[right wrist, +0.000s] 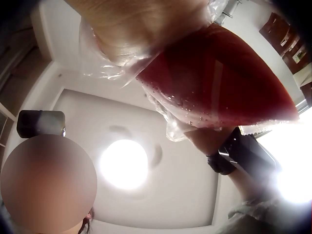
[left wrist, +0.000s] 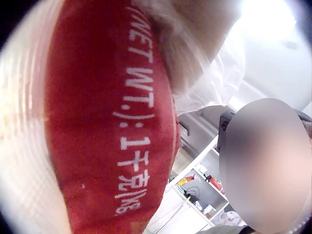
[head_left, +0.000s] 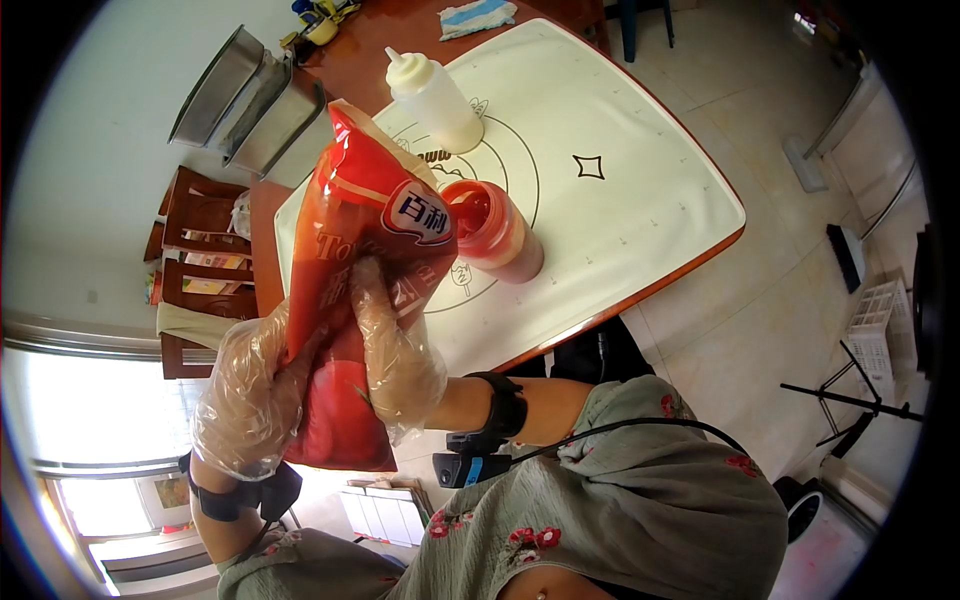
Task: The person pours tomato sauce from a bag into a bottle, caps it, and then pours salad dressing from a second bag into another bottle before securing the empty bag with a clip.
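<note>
Both hands wear clear plastic gloves and hold a red ketchup pouch [head_left: 335, 240] up over the near left side of the table. My left hand [head_left: 250, 390] grips the pouch's left side. My right hand [head_left: 395, 345] grips its right side, with the thumb pressed into the front. The pouch's upper end leans over the mat, close to an uncapped squeeze bottle [head_left: 515, 250] with red sauce around its mouth and inside. In the left wrist view, the pouch [left wrist: 107, 122] fills much of the picture. The right wrist view shows its sauce-filled lower part [right wrist: 209, 83].
A second squeeze bottle [head_left: 440, 105], pale with a nozzle cap, stands farther back on the white mat [head_left: 640, 110]. Metal pans [head_left: 265, 110] are at the far left, near wooden chairs [head_left: 205, 225]. A folded cloth [head_left: 475, 17] lies at the table's back.
</note>
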`<state>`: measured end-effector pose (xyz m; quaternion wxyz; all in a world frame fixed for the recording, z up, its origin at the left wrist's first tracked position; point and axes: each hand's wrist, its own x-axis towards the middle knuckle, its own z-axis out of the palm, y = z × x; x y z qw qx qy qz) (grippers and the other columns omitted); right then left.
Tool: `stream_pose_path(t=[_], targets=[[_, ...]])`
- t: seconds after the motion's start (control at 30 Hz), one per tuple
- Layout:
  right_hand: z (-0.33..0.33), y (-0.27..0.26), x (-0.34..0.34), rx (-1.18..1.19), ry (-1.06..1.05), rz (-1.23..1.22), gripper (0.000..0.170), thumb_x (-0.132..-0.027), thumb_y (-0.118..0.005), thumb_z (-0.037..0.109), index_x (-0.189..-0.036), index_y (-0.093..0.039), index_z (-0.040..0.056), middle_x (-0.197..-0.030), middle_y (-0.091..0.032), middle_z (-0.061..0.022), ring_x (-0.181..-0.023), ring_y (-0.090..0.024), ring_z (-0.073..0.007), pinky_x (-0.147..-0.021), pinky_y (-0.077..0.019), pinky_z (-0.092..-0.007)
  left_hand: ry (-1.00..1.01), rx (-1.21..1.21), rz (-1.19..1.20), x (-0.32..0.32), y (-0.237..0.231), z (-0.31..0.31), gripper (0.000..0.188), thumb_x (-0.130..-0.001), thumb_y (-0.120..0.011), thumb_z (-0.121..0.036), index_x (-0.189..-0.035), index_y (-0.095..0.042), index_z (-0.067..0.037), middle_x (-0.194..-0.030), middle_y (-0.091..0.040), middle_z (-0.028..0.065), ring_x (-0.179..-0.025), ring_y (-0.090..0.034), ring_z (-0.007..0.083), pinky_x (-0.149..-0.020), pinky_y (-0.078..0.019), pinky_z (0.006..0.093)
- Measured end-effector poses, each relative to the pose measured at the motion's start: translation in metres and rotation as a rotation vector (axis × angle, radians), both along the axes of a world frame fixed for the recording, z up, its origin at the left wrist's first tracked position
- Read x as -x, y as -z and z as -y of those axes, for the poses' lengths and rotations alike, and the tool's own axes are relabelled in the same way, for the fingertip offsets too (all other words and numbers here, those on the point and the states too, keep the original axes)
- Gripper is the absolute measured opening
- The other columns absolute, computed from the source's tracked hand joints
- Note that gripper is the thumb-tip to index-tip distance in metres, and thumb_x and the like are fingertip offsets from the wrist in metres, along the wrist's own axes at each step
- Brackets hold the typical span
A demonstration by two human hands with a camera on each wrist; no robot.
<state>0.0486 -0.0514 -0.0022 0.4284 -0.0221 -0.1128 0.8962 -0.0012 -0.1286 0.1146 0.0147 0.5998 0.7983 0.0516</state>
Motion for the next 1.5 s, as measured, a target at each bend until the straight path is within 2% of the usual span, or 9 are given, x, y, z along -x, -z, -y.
stream_pose_path(t=[0.23, 0.53, 0.63, 1.03, 1.1, 1.17, 1.23, 1.37, 1.5], targets=[[0.003, 0.012, 0.007, -0.054, 0.004, -0.051, 0.029, -0.104, -0.043, 0.017, -0.126, -0.049, -0.0014, -0.113, -0.059, -0.0102, -0.098, -0.056, -0.0175, -0.086, -0.0467, -0.0316, 0.013, -0.023, 0.037, 0.002, 0.0, -0.001, 0.024, -0.092, -0.059, -0.003, -0.115, -0.062, 0.0, -0.106, -0.064, 0.0191, -0.094, -0.06, 0.0355, -0.084, -0.0483, 0.0406], [0.001, 0.014, 0.0, -0.271, 0.092, 0.157, 0.03, -0.104, -0.045, 0.022, -0.129, -0.045, 0.0058, -0.113, -0.057, -0.0055, -0.096, -0.055, -0.0117, -0.083, -0.0473, -0.0271, -0.013, 0.016, 0.064, 0.002, -0.001, -0.009, 0.024, -0.091, -0.06, -0.003, -0.115, -0.062, 0.0, -0.103, -0.066, 0.0187, -0.091, -0.061, 0.0356, -0.082, -0.0488, 0.0401], [-0.001, 0.01, 0.003, -0.178, 0.098, 0.095, 0.032, -0.104, -0.045, 0.022, -0.131, -0.044, 0.0055, -0.116, -0.056, -0.006, -0.099, -0.054, -0.0114, -0.085, -0.0468, -0.027, 0.001, -0.003, 0.066, 0.002, 0.0, -0.01, 0.025, -0.09, -0.061, -0.002, -0.115, -0.062, 0.0, -0.104, -0.066, 0.0186, -0.091, -0.062, 0.0357, -0.082, -0.0488, 0.0401], [-0.004, 0.01, 0.0, -0.246, 0.175, 0.214, 0.031, -0.103, -0.045, 0.018, -0.131, -0.043, 0.0047, -0.117, -0.056, -0.0066, -0.098, -0.054, -0.0119, -0.086, -0.0466, -0.0272, 0.027, -0.021, 0.115, 0.004, 0.001, -0.016, 0.025, -0.09, -0.06, -0.004, -0.115, -0.062, 0.0, -0.099, -0.066, 0.0193, -0.09, -0.061, 0.0372, -0.082, -0.0479, 0.0409], [-0.003, 0.017, 0.0, -0.393, 0.201, 0.313, 0.035, -0.101, -0.045, 0.008, -0.135, -0.044, 0.0005, -0.124, -0.053, -0.0129, -0.105, -0.054, -0.0211, -0.093, -0.0442, -0.0318, 0.07, -0.026, 0.176, 0.006, 0.0, -0.02, 0.026, -0.09, -0.06, -0.004, -0.115, -0.062, -0.002, -0.092, -0.065, 0.0193, -0.085, -0.059, 0.0386, -0.079, -0.0467, 0.0417], [-0.004, 0.018, 0.0, -0.364, 0.168, 0.278, 0.038, -0.1, -0.046, 0.003, -0.138, -0.043, -0.0013, -0.126, -0.053, -0.0165, -0.108, -0.054, -0.0266, -0.097, -0.0428, -0.0343, 0.041, -0.038, 0.121, 0.005, 0.002, -0.019, 0.023, -0.089, -0.059, -0.004, -0.112, -0.062, -0.001, -0.09, -0.065, 0.0201, -0.084, -0.059, 0.0394, -0.078, -0.0466, 0.0418], [-0.006, 0.011, 0.002, -0.158, 0.082, 0.105, 0.041, -0.099, -0.046, 0.002, -0.14, -0.042, -0.0007, -0.125, -0.054, -0.0174, -0.108, -0.054, -0.0286, -0.098, -0.0425, -0.0348, 0.008, -0.061, 0.129, 0.006, 0.004, -0.016, 0.022, -0.09, -0.058, -0.003, -0.111, -0.062, 0.001, -0.09, -0.065, 0.0203, -0.084, -0.059, 0.0393, -0.077, -0.0467, 0.0414], [-0.009, 0.018, 0.002, -0.287, 0.132, 0.184, 0.039, -0.099, -0.05, 0.007, -0.137, -0.045, -0.0003, -0.12, -0.056, -0.0173, -0.108, -0.056, -0.0298, -0.098, -0.0426, -0.0353, -0.07, -0.124, 0.228, 0.009, 0.007, -0.009, 0.02, -0.092, -0.057, -0.005, -0.11, -0.062, 0.002, -0.093, -0.066, 0.0199, -0.084, -0.061, 0.0373, -0.077, -0.0471, 0.04], [-0.02, 0.011, -0.019, -0.116, -0.151, -0.085, 0.039, -0.098, -0.049, 0.007, -0.136, -0.045, 0.0016, -0.12, -0.056, -0.0183, -0.109, -0.056, -0.033, -0.099, -0.0418, -0.0379, -0.143, -0.187, 0.319, 0.016, 0.008, 0.002, 0.02, -0.093, -0.057, -0.008, -0.111, -0.062, 0.001, -0.094, -0.066, 0.0198, -0.084, -0.062, 0.0354, -0.078, -0.0475, 0.0391]])
